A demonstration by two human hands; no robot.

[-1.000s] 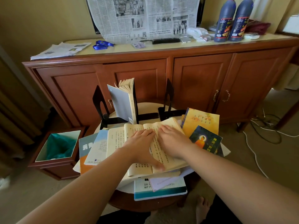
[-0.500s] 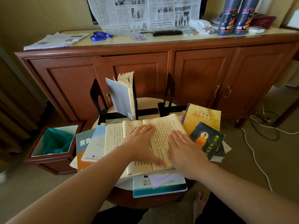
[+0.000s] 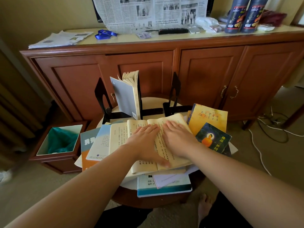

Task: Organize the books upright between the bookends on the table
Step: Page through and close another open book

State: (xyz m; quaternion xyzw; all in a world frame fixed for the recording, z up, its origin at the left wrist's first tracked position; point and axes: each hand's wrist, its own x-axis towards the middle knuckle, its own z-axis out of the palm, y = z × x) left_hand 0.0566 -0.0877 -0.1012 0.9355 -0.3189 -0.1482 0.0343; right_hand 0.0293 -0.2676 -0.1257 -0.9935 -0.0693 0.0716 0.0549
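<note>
nearest us at 6 o'clock a teal-edged book point(image 3: 164, 186) sticks out over the edge of the round table point(image 3: 148, 199), loose white papers point(image 3: 169, 178) lying on it. just past that we see the open book point(image 3: 164, 142) lying flat on the pile, pages up. our left hand point(image 3: 146, 145) presses flat on its left page, fingers straight and close together, thumb spread out toward 5 o'clock. our right hand point(image 3: 177, 139) lies flat on the right page, fingers straight and together, holding nothing. at 9 o'clock of the open book an orange and grey book point(image 3: 87, 145) and a light blue book point(image 3: 100, 142) lie flat, overlapping. at 3 o'clock a dark buddha-cover book point(image 3: 213, 139) lies on a yellow book point(image 3: 209, 117). farther, at 12 o'clock, a grey book point(image 3: 126, 97) stands upright with its pages fanned, between the left bookend point(image 3: 102, 97) and the right bookend point(image 3: 174, 94). on the floor at 9 o'clock sits a wooden bin point(image 3: 57, 145). farthest is the sideboard point(image 3: 164, 68), with newspaper point(image 3: 148, 12) and two dark bottles point(image 3: 243, 15) on top.
</note>
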